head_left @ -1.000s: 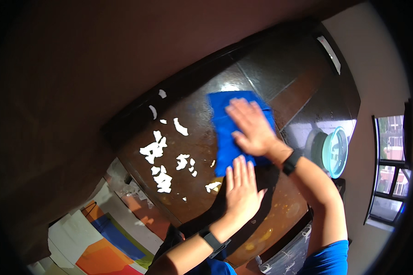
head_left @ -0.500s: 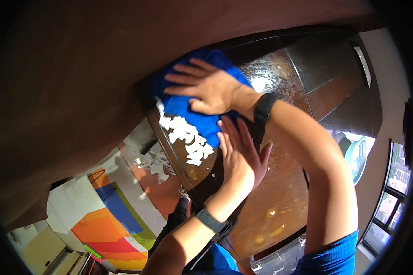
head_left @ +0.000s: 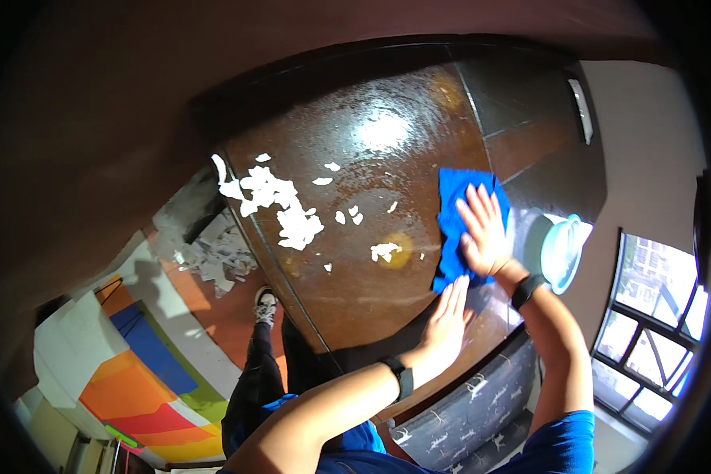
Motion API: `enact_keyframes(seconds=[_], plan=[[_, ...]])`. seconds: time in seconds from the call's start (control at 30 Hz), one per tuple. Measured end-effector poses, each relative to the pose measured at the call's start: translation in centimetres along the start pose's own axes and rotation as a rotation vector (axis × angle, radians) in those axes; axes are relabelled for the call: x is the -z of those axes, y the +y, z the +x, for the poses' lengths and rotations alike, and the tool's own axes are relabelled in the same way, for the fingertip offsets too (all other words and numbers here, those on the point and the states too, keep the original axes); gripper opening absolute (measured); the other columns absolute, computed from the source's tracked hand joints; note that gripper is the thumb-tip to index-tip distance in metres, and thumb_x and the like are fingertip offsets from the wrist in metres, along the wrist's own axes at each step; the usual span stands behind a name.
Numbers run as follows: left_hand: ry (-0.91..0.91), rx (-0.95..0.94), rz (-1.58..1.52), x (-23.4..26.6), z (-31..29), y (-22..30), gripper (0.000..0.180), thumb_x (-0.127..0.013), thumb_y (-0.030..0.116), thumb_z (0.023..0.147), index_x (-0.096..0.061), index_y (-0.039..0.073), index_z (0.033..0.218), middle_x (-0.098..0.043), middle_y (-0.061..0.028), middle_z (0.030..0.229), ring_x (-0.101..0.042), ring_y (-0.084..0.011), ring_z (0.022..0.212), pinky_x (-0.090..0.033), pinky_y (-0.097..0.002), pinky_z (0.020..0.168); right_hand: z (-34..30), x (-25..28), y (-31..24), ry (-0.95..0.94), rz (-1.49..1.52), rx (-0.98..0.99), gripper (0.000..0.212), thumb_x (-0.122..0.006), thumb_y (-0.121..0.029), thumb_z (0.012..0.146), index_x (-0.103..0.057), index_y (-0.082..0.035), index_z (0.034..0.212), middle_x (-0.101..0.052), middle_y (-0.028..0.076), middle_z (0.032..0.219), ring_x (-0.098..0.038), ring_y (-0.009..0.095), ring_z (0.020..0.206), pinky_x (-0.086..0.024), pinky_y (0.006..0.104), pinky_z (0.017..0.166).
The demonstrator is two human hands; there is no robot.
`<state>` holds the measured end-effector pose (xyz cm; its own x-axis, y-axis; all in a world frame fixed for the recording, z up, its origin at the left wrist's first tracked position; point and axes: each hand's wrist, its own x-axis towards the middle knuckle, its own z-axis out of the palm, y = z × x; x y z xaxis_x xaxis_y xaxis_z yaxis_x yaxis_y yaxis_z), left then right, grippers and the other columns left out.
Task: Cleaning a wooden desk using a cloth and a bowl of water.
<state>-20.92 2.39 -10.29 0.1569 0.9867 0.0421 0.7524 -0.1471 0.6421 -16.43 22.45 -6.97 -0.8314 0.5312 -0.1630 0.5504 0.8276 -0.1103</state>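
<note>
A blue cloth [head_left: 453, 221] lies spread on the dark brown wooden tabletop [head_left: 355, 304]. My right hand [head_left: 487, 241] rests flat on it, fingers stretched out and pressing down. Just below, my left hand [head_left: 444, 328] has its fingers straight, with the tips at the cloth's near edge. Torn white paper scraps [head_left: 272, 189] are heaped by the table's left edge. Smaller bits, including a little clump [head_left: 385, 252], are scattered toward the middle. The wood has a wet-looking sheen.
A round pale-blue container [head_left: 562, 254] stands on the right beside the cloth. More paper scraps [head_left: 220, 257] lie on the floor beyond the left edge. A patterned grey chair [head_left: 466, 415] is below the near edge; a window [head_left: 648, 324] is at right.
Both hands have moved right, away from the paper heap, and the blue cloth has travelled with them. Scraps it covered now show, several strewn across the middle of the table.
</note>
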Motion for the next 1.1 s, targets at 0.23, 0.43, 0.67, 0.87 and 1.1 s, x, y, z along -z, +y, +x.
enact_keyframes(seconds=[0.23, 0.43, 0.67, 0.87, 1.1], plan=[[-0.145, 0.081, -0.4, 10.6, -4.4, -4.7, 0.048, -0.07, 0.03, 0.076, -0.049, -0.006, 0.101, -0.024, -0.0357, 0.142, -0.023, -0.0455, 0.135, -0.02, -0.0517, 0.111, 0.7, -0.3, -8.2, 0.057, 0.051, -0.19, 0.059, -0.048, -0.028, 0.085, -0.037, -0.008, 0.14, -0.028, 0.02, 0.148, -0.019, 0.038, 0.139, -0.009, 0.0527, 0.112], [0.121, 0.261, -0.253, 15.8, -7.2, -12.0, 0.046, -0.068, 0.027, 0.082, -0.039, -0.002, 0.102, -0.022, -0.0391, 0.141, -0.024, -0.0516, 0.132, -0.017, -0.0559, 0.11, 13.6, 0.9, -15.8, 0.114, 0.066, 0.096, 0.055, -0.043, -0.033, 0.091, -0.034, -0.012, 0.141, -0.032, 0.011, 0.148, -0.026, 0.03, 0.137, -0.013, 0.0494, 0.112], [0.082, 0.112, -0.206, 13.9, -6.9, -10.4, 0.044, -0.064, 0.033, 0.083, -0.048, -0.002, 0.103, -0.025, -0.0325, 0.144, -0.024, -0.0444, 0.135, -0.019, -0.0509, 0.111, 10.8, 1.0, -13.7, 0.111, 0.049, -0.041, 0.065, -0.047, -0.044, 0.088, -0.033, -0.012, 0.143, -0.024, 0.017, 0.15, -0.018, 0.034, 0.14, -0.007, 0.0507, 0.113], [0.311, 0.291, -0.281, 16.9, -4.8, -14.5, 0.064, -0.063, 0.022, 0.084, -0.032, -0.007, 0.131, -0.035, -0.0313, 0.138, -0.032, -0.0447, 0.131, -0.023, -0.0501, 0.11, 18.4, 1.1, -16.1, 0.203, 0.005, 0.077, 0.057, -0.046, -0.044, 0.089, -0.039, -0.02, 0.14, -0.031, 0.014, 0.147, -0.025, 0.035, 0.137, -0.013, 0.054, 0.11], [0.495, 0.377, -0.158, 18.6, -7.4, -18.7, 0.068, -0.064, 0.015, 0.085, -0.026, -0.005, 0.138, -0.033, -0.0295, 0.141, -0.029, -0.0467, 0.131, -0.025, -0.0525, 0.108, 24.5, 0.2, -22.7, 0.326, 0.055, 0.301, 0.043, -0.04, -0.042, 0.092, -0.047, -0.03, 0.133, -0.036, 0.01, 0.145, -0.028, 0.032, 0.135, -0.016, 0.0555, 0.109]])
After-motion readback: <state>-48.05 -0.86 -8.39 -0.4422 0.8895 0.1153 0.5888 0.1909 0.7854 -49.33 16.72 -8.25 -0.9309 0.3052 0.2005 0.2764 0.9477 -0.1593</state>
